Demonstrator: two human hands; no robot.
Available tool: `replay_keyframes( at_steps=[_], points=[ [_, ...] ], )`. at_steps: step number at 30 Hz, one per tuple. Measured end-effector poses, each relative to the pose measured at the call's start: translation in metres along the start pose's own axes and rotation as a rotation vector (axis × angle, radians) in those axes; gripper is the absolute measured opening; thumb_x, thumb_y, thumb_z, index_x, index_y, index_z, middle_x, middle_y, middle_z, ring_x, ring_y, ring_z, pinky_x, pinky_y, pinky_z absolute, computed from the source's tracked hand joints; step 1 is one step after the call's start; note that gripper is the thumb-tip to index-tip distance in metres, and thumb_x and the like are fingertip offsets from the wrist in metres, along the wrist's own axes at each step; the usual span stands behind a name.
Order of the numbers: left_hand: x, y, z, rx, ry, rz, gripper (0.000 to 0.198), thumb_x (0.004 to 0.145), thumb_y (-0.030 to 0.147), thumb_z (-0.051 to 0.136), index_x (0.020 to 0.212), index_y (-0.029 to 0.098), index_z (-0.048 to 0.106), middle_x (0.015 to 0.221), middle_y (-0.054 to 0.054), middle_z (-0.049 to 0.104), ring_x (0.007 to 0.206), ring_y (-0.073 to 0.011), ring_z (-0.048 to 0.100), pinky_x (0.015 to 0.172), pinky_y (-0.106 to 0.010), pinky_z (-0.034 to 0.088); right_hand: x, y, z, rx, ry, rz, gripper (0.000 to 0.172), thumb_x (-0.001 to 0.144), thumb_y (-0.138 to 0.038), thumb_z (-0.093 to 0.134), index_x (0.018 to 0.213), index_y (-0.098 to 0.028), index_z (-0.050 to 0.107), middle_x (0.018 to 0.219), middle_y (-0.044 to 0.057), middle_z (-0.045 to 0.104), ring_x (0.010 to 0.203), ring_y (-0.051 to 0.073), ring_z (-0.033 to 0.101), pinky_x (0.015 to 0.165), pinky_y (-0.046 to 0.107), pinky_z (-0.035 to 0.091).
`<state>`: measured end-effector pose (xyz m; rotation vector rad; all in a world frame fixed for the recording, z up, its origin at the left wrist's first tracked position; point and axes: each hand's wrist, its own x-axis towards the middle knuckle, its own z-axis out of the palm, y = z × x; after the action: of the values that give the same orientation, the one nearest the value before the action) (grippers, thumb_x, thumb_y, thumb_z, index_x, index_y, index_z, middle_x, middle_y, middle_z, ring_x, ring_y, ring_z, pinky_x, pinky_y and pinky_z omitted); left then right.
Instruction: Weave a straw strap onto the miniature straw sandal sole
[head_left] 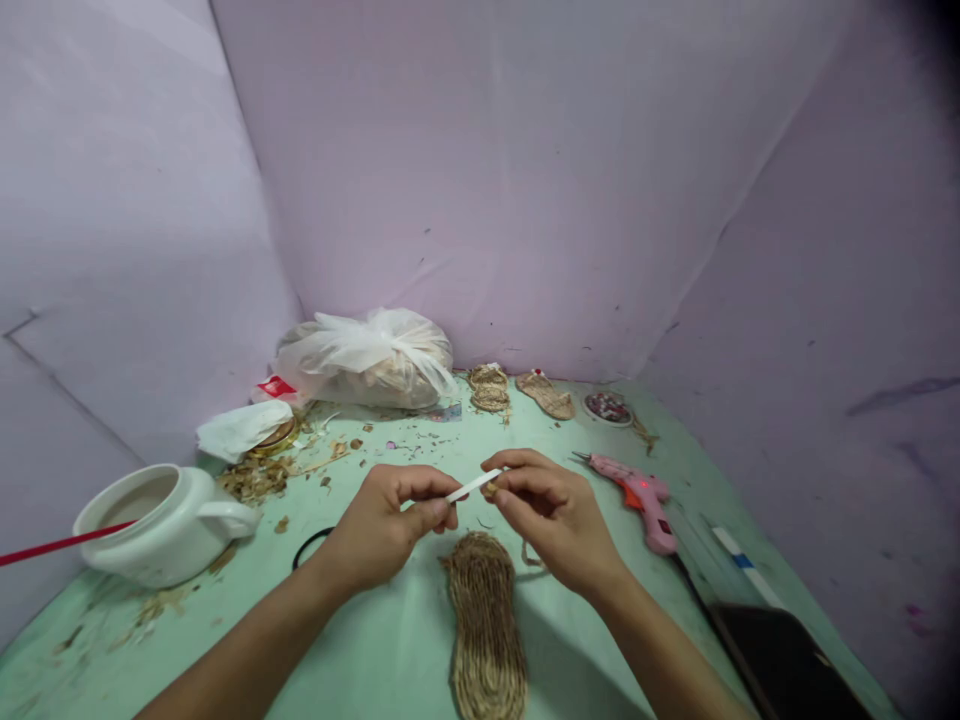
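White strip [472, 487] spans our two hands, level above the woven sole [486, 620], which we judge spares it the litter on the surface [360, 640]. Far left, well apart, we log a white pot [169, 520]. Left hand [386, 520]: forearm angled in, wrist bent, fingers pinched narrow on the strip's left end. Right hand [551, 515]: mirrored, thumb and forefinger closed on the right end. Pink glue gun [637, 497] lies near, further right, plausibly parked within reach.

green table [390, 645] bears woven sole [486, 625], glue gun [639, 497], white pot [161, 525], plastic bag [367, 355].
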<state>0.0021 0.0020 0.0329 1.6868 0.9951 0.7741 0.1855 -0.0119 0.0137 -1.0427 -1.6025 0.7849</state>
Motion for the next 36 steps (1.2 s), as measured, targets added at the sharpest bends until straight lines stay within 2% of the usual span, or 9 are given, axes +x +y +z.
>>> replay_keyframes(
  at_steps=[5,10,13,16,22,24,28,31,36],
  points=[
    [-0.003,0.002,0.005,-0.028,-0.007,-0.049,0.015,0.067,0.023,0.057,0.068,0.012,0.066,0.057,-0.001,0.06,0.054,-0.011,0.049,0.056,-0.023,0.039,-0.005,-0.004,0.007,0.087,-0.128,-0.009,0.014,0.069,-0.011,0.059,0.066,-0.017,0.071,0.077,0.005,0.061,0.066,0.013,0.056,0.055,0.023,0.042],
    [-0.001,-0.001,-0.003,0.014,-0.043,0.028,0.015,0.068,0.025,0.059,0.066,0.013,0.067,0.063,-0.003,0.064,0.063,-0.0135,0.053,0.065,-0.024,0.039,-0.002,0.014,0.003,0.716,0.012,0.238,0.007,0.062,-0.025,0.069,0.061,-0.018,0.072,0.078,0.002,0.056,0.062,0.01,0.054,0.063,0.025,0.049],
    [0.003,-0.006,-0.007,-0.031,-0.04,0.038,0.015,0.068,0.026,0.058,0.067,0.013,0.066,0.064,-0.003,0.064,0.064,-0.0142,0.053,0.066,-0.025,0.039,0.001,0.021,-0.001,0.872,0.08,0.377,0.012,0.055,-0.027,0.074,0.057,-0.015,0.071,0.076,0.002,0.054,0.06,0.009,0.053,0.062,0.022,0.05],
    [0.004,-0.006,-0.007,-0.039,-0.006,0.014,0.014,0.067,0.024,0.058,0.066,0.013,0.066,0.062,-0.003,0.064,0.062,-0.0133,0.052,0.064,-0.024,0.038,0.001,0.02,-0.001,0.795,0.055,0.35,0.011,0.059,-0.027,0.072,0.06,-0.016,0.071,0.079,0.003,0.055,0.062,0.011,0.054,0.062,0.024,0.05],
    [-0.003,0.008,0.002,0.032,0.047,-0.055,0.016,0.063,0.027,0.059,0.06,0.012,0.065,0.055,-0.002,0.06,0.057,-0.0129,0.049,0.059,-0.024,0.038,-0.008,-0.001,0.01,0.148,-0.118,0.064,0.009,0.067,-0.017,0.064,0.063,-0.019,0.071,0.08,0.006,0.06,0.066,0.015,0.055,0.057,0.027,0.044],
    [-0.004,0.009,0.002,0.016,0.041,-0.065,0.016,0.063,0.026,0.06,0.059,0.012,0.065,0.054,-0.002,0.059,0.056,-0.0125,0.049,0.058,-0.024,0.038,-0.009,-0.003,0.011,0.187,-0.12,0.068,0.009,0.067,-0.017,0.064,0.064,-0.019,0.072,0.078,0.005,0.059,0.065,0.014,0.055,0.058,0.027,0.043],
    [-0.002,0.002,-0.004,-0.099,-0.018,-0.027,0.014,0.062,0.026,0.063,0.063,0.013,0.068,0.056,-0.001,0.06,0.055,-0.0111,0.047,0.057,-0.023,0.036,-0.005,0.008,0.004,0.663,-0.055,0.196,0.009,0.064,-0.027,0.067,0.062,-0.02,0.072,0.075,0.002,0.053,0.062,0.011,0.053,0.061,0.025,0.046],
    [0.002,-0.003,-0.009,-0.17,-0.037,-0.027,0.015,0.06,0.027,0.064,0.064,0.013,0.068,0.056,0.0,0.059,0.055,-0.0109,0.046,0.057,-0.023,0.034,-0.002,0.017,-0.001,0.851,0.0,0.332,0.009,0.058,-0.027,0.071,0.06,-0.018,0.072,0.076,0.001,0.051,0.059,0.008,0.051,0.061,0.022,0.048],
    [0.0,0.002,-0.004,-0.139,0.01,-0.058,0.013,0.058,0.024,0.062,0.06,0.012,0.067,0.052,0.0,0.057,0.053,-0.0102,0.044,0.055,-0.023,0.034,-0.004,0.01,0.003,0.589,-0.112,0.237,0.007,0.065,-0.024,0.068,0.063,-0.019,0.072,0.08,0.003,0.055,0.061,0.011,0.055,0.059,0.025,0.048]
  ],
)
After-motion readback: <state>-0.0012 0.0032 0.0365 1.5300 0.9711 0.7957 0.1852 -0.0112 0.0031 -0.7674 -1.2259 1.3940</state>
